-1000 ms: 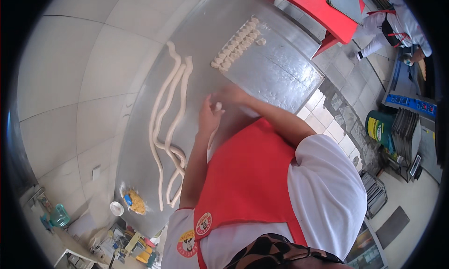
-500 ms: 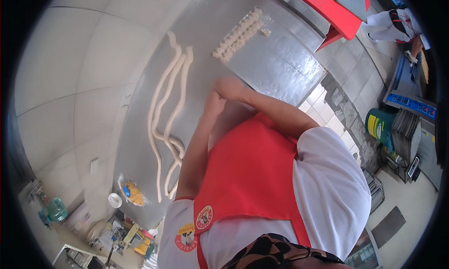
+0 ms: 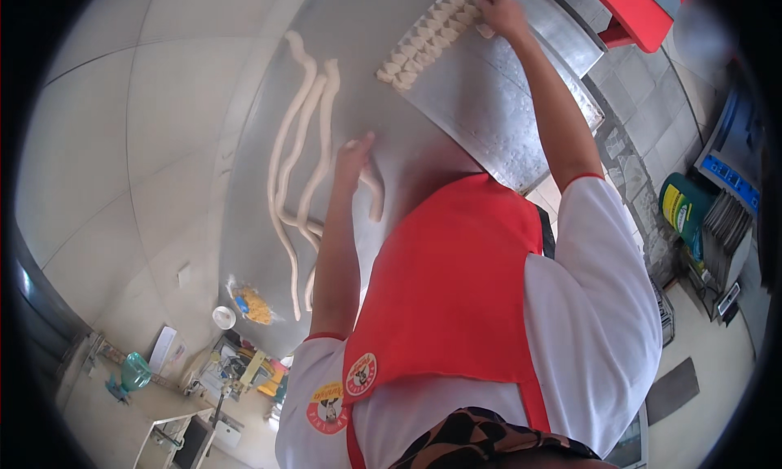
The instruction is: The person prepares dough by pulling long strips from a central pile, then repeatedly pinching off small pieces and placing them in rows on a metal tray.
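Note:
My left hand (image 3: 355, 155) is closed around a short dough rope (image 3: 373, 193), which dangles beside its wrist over the steel table (image 3: 244, 224). Three long dough ropes (image 3: 300, 127) lie left of it in wavy lines. My right hand (image 3: 498, 13) reaches to the far end of rows of small shaped dough pieces (image 3: 423, 39) along the edge of a metal sheet (image 3: 505, 123). Its fingers are bent in at a piece there; what they hold is hidden. A loose piece (image 3: 485, 30) shows just below it.
A yellow crumbly heap (image 3: 256, 308) with a blue object and a small white bowl (image 3: 224, 317) are at lower left. A red table (image 3: 643, 17) stands at top right. A green bucket (image 3: 684, 208), stacked dark trays (image 3: 725, 224) and a machine with a blue panel (image 3: 729, 180) are on the right.
My hands were together at the middle; now the right has moved up to the dough rows and the left has separated, showing the dough rope. The co-worker at top right is out of sight.

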`<state>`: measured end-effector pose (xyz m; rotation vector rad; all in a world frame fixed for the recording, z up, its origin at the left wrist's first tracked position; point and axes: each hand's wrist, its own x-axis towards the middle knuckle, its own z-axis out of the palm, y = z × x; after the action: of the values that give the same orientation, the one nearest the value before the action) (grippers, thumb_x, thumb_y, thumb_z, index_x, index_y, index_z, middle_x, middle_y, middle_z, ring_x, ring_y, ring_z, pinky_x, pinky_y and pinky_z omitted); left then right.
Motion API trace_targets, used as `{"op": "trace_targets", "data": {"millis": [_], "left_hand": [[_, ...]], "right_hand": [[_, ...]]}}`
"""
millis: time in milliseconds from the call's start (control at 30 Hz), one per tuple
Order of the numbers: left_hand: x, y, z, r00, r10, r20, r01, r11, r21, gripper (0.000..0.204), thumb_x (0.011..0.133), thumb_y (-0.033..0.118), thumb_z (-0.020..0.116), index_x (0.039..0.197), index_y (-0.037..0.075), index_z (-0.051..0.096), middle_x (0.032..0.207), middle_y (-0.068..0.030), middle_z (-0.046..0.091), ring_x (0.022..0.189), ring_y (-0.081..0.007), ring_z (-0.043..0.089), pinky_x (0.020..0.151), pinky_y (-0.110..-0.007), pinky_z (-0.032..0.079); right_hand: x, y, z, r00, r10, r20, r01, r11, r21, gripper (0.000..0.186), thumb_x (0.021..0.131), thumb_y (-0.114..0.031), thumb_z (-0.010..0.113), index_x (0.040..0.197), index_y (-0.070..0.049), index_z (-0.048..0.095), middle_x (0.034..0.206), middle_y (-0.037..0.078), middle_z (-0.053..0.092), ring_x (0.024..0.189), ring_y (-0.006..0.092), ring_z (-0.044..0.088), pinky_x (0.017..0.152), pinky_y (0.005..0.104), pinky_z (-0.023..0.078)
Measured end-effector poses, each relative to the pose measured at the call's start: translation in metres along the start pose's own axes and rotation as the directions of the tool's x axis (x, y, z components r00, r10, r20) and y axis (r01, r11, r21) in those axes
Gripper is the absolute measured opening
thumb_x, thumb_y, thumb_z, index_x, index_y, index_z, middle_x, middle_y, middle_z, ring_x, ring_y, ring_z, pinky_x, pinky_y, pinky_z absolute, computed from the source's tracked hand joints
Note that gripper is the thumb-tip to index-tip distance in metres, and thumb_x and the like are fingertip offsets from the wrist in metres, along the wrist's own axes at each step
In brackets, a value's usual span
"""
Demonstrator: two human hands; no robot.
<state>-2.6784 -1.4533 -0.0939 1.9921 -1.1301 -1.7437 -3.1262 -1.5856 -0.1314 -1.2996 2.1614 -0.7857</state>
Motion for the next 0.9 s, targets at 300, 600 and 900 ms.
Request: {"op": "trace_targets", "data": {"millis": [300, 600, 900], "left_hand": [[-0.012, 0.004, 0.001, 0.992, 0.094, -0.081, -0.086, 0.992, 0.093, 0.039, 0.086, 0.041, 0.078, 0.074, 0.011, 0.055, 0.063, 0.0009, 0.053, 0.057, -0.01, 0.051, 0.055, -0.027, 0.04], [-0.016, -0.008, -0.005, 0.981, 0.153, -0.118, -0.135, 0.981, 0.141, 0.038, 0.086, 0.039, 0.077, 0.075, 0.01, 0.055, 0.064, 0.0, 0.055, 0.059, -0.0099, 0.053, 0.058, -0.027, 0.041], [-0.022, -0.043, -0.017, 0.81, 0.575, -0.115, -0.47, 0.755, 0.457, 0.029, 0.083, 0.024, 0.079, 0.096, 0.006, 0.061, 0.086, -0.0081, 0.064, 0.075, -0.0188, 0.06, 0.069, -0.033, 0.049]], "right_hand": [[-0.053, 0.008, -0.002, 0.999, -0.046, -0.013, 0.044, 0.993, -0.109, 0.043, 0.083, -0.035, 0.073, 0.113, -0.003, 0.069, 0.104, 0.019, 0.07, 0.103, 0.0349, 0.066, 0.089, 0.0435, 0.053], [0.017, 0.002, -0.003, 0.991, -0.046, -0.128, 0.038, 0.997, -0.065, 0.037, 0.087, -0.029, 0.064, 0.115, -0.007, 0.072, 0.103, 0.021, 0.072, 0.099, 0.0366, 0.069, 0.088, 0.0423, 0.054], [0.012, 0.042, 0.033, 0.943, 0.113, -0.312, 0.056, 0.872, 0.486, 0.041, 0.091, -0.027, 0.063, 0.123, -0.002, 0.066, 0.107, 0.02, 0.072, 0.1, 0.0318, 0.07, 0.088, 0.0389, 0.053]]}}
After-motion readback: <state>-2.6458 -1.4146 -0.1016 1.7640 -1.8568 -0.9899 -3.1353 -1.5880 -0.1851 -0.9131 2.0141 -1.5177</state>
